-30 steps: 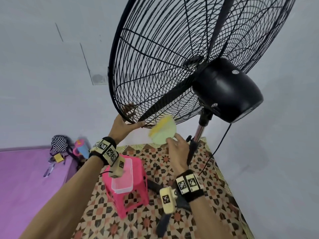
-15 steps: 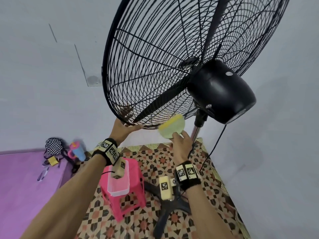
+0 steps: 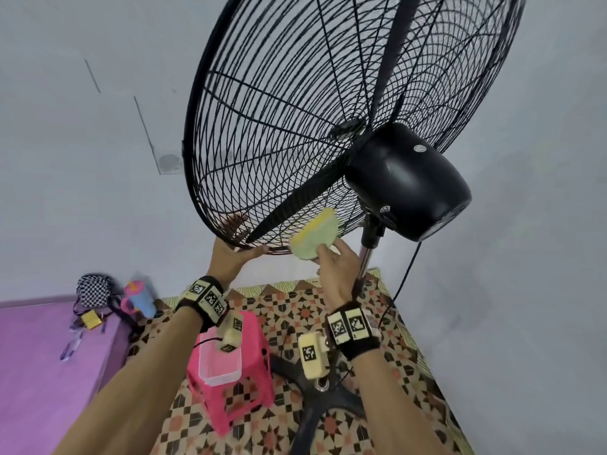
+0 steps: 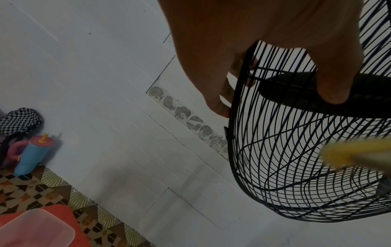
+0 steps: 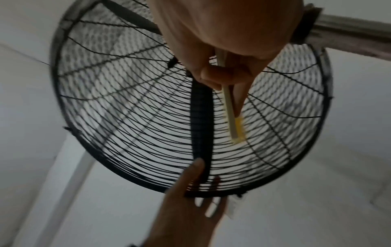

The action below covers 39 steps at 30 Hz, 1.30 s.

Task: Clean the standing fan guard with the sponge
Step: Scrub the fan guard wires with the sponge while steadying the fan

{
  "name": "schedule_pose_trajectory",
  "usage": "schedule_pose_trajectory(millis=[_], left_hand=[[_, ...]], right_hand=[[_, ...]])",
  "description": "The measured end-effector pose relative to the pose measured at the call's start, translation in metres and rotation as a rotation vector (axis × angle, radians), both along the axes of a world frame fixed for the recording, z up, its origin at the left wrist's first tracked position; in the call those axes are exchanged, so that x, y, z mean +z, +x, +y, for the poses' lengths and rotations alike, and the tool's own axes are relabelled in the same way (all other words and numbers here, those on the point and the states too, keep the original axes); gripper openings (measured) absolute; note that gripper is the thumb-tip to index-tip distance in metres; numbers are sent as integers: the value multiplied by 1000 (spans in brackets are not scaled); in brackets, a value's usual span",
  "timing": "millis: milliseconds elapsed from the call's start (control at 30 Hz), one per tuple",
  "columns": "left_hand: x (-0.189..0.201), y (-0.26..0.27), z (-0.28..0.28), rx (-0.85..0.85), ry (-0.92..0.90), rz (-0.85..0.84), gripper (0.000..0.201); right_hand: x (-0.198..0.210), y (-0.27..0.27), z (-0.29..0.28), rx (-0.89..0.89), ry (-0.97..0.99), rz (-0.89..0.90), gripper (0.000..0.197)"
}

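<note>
Far left, a purple mat (image 3: 39, 356) covers the floor, with a checkered bag (image 3: 93, 289) and a blue bottle (image 3: 142, 299) with a pink handle against the white wall (image 3: 82, 159). Next comes a patterned rug (image 3: 295, 310), and on it a pink stool (image 3: 244, 366) carrying a clear plastic tub (image 3: 218, 362).

Above the stool, the left hand (image 3: 230, 256) grips the bottom rim of the black fan guard (image 3: 262, 126): the thumb lies along the near side of the rim and the fingers (image 4: 220, 100) curl around the far side, showing through the wires. The guard is tilted, its lower edge leaning toward the person. 1 dark blade (image 3: 295, 205) inside the guard points down toward that hand.

Just to the right, the right hand (image 3: 336, 267) pinches a thin sponge (image 3: 315, 238), green on the near face and yellow on the face turned to the fan, between thumb and fingers. The yellow side presses against the guard's lower wires, close beside the left hand.

Right again, the black motor housing (image 3: 410, 182) sits on a metal pole (image 3: 366, 257), with a cord (image 3: 405, 274) hanging down toward the rug. The black base (image 3: 331, 399) spreads under the right wrist.
</note>
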<state>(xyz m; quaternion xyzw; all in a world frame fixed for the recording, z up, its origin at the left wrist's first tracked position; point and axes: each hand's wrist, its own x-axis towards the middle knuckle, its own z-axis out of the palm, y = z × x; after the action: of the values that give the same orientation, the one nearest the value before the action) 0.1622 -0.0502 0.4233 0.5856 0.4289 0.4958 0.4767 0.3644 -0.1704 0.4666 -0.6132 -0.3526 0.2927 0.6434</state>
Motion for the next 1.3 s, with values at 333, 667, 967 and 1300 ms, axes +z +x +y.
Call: schedule_pose_trajectory(millis=[333, 667, 967, 1300], left_hand=[[1, 0, -1, -16, 7, -5, 99], [-26, 35, -8, 90, -104, -86, 114], [-40, 44, 1, 151, -51, -108, 107], [-39, 51, -3, 222, -59, -113, 128]], right_hand=[[-4, 11, 4, -15, -27, 18, 21], [3, 30, -1, -66, -27, 117, 24], [17, 26, -12, 47, 28, 16, 19], [16, 32, -10, 95, -3, 82, 23]])
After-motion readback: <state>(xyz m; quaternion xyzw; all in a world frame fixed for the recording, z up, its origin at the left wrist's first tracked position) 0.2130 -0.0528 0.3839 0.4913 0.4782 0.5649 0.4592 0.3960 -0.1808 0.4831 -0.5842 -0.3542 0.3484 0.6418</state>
